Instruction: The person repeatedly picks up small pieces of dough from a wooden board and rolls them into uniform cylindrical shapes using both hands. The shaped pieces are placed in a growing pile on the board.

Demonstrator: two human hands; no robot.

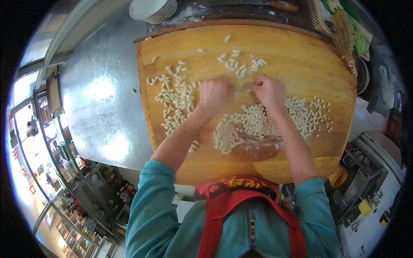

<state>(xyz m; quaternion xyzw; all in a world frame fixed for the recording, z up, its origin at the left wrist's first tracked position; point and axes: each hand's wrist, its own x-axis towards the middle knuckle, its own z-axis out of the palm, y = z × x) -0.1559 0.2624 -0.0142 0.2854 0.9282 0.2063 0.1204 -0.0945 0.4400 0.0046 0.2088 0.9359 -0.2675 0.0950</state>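
Note:
Both my hands are over the middle of a floured wooden board point(301, 56), close together with their fingers turned inward. My left hand point(214, 95) is blurred by motion, so its fingers cannot be made out. It is beside a loose heap of oblong dough pieces point(175, 98) on the left. My right hand point(270, 91) is closed in a pinch; whatever its fingertips hold is hidden or too small to name. Below and right of it spreads a pile of small dough cubes point(254, 119), partly covered by my right forearm. Several rolled dough pieces point(235, 65) lie just beyond my hands.
A shiny metal tabletop point(103, 99) adjoins the board's left side. Past the far edge are a whitish bowl point(154, 10) and a wooden-handled tool point(282, 6). A straw brush point(342, 34) sits by a basket point(317, 16) at the far right. Loose flour point(271, 146) dusts the near area.

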